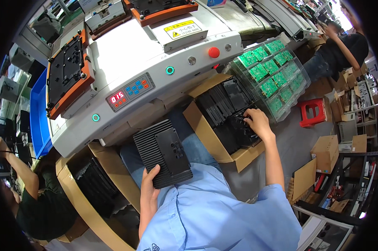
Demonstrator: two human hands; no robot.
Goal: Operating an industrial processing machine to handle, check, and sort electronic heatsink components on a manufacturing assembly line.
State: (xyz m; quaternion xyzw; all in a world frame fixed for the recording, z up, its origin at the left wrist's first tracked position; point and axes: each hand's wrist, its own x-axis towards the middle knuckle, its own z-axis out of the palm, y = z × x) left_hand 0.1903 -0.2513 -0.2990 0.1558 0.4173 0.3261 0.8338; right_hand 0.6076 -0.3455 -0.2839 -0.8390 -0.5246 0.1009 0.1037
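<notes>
Likely stiff and weighty, best held by its edges, the case [164, 154] at eleven o'clock is pinched in my left hand [150, 184]. At one, my right hand [258, 123] is among parts [239, 131] in a carton [205, 138]; whether pinching, I can't tell.

Red stool [321, 111] near brown carton [324, 153]

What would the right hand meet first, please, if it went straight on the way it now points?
The right hand would probably meet the black parts in the open cardboard box first; its fingertips look close to them, though contact and depth are unclear.
</notes>
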